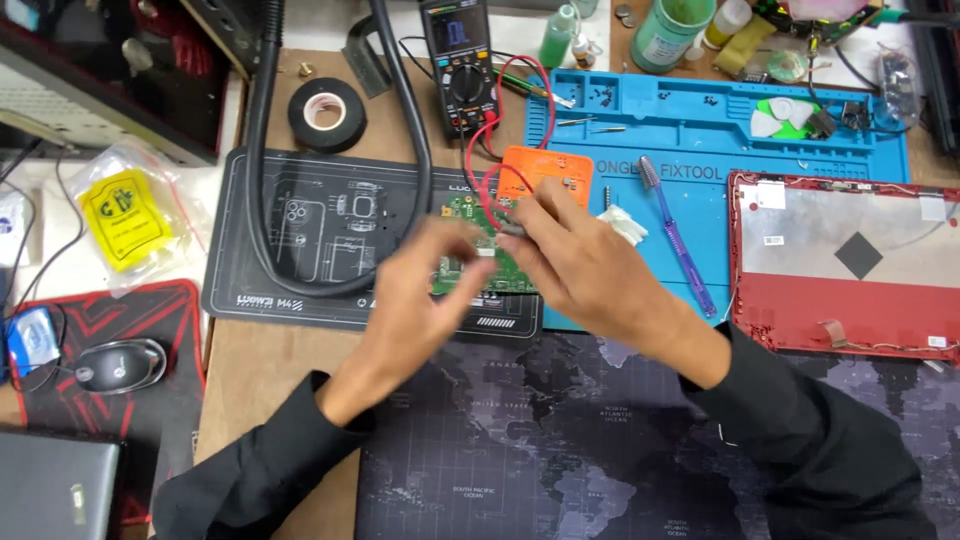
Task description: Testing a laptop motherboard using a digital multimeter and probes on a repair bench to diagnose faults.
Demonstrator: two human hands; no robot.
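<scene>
Now right hand (590, 275) fingers pinch probe tip, red lead trailing far to multimeter (458, 65). Left hand (425, 300) fingers half-curled, blurred, grip unclear. Green circuit board (480, 255) directly beneath fingertips, on dark mat (300, 230). Looks like probing step; next needs steady, precise tip placement.

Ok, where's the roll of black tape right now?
In the head view, the roll of black tape lies upper left on the wooden desk, just left of the multimeter, above the dark work mat.
</scene>
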